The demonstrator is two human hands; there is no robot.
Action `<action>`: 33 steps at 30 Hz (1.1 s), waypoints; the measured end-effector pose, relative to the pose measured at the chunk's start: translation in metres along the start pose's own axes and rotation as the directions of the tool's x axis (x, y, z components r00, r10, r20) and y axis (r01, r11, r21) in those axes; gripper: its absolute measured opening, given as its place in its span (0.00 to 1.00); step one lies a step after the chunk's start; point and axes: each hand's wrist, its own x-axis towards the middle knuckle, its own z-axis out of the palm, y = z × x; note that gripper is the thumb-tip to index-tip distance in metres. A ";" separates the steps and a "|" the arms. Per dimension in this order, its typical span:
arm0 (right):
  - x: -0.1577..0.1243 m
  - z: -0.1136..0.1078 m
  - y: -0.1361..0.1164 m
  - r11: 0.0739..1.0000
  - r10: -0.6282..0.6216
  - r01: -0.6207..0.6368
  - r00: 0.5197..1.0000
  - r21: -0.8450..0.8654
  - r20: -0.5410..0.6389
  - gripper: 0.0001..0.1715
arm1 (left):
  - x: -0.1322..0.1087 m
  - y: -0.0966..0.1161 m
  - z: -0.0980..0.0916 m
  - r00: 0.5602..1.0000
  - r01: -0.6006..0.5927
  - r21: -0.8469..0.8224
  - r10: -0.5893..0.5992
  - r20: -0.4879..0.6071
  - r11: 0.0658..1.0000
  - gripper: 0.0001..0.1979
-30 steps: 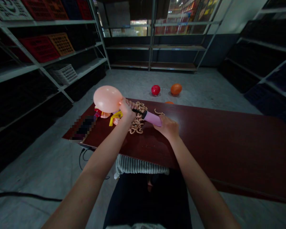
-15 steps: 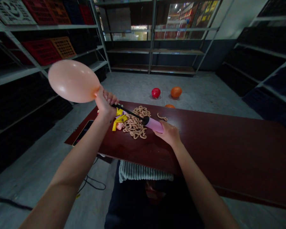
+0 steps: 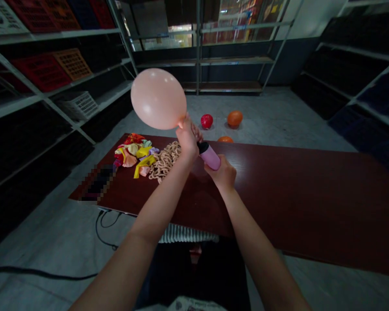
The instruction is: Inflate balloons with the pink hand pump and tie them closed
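Clasping the neck of a peach balloon (image 3: 158, 98), the left hand (image 3: 188, 137) has its grip closed, the balloon standing between its ten and eleven o'clock. The right hand (image 3: 226, 172) has its grip wrapped around a pink pump (image 3: 210, 157) at the left hand's four o'clock, while curly tan strands (image 3: 166, 158) lie on the tabletop (image 3: 294, 190) toward eight o'clock, beside limp balloons (image 3: 129, 159).
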 end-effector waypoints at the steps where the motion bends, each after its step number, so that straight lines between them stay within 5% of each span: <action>1: 0.001 0.000 0.001 1.000 -0.002 0.002 1.000 0.000 0.001 0.23 | -0.001 -0.002 -0.001 1.000 0.008 0.001 -0.008 -0.011 1.000 0.26; 12: -0.002 -0.013 0.002 0.967 -0.220 0.235 0.966 -0.101 0.136 0.20 | 0.007 0.014 -0.067 0.969 0.035 -0.120 -0.063 -0.240 0.992 0.24; 21: -0.006 -0.042 0.004 0.960 -0.270 0.279 0.921 0.009 0.282 0.24 | 0.017 0.095 -0.092 0.984 -0.024 -0.068 0.012 -0.179 0.997 0.26; 28: -0.015 -0.029 0.002 0.943 -0.272 0.212 0.935 0.256 0.230 0.34 | -0.002 0.150 -0.054 0.995 -0.094 -0.034 0.094 -0.019 0.995 0.29; 33: -0.014 -0.021 0.002 0.940 -0.178 0.098 0.958 0.326 0.224 0.33 | -0.002 0.150 -0.003 0.992 -0.096 -0.002 0.096 0.087 0.995 0.27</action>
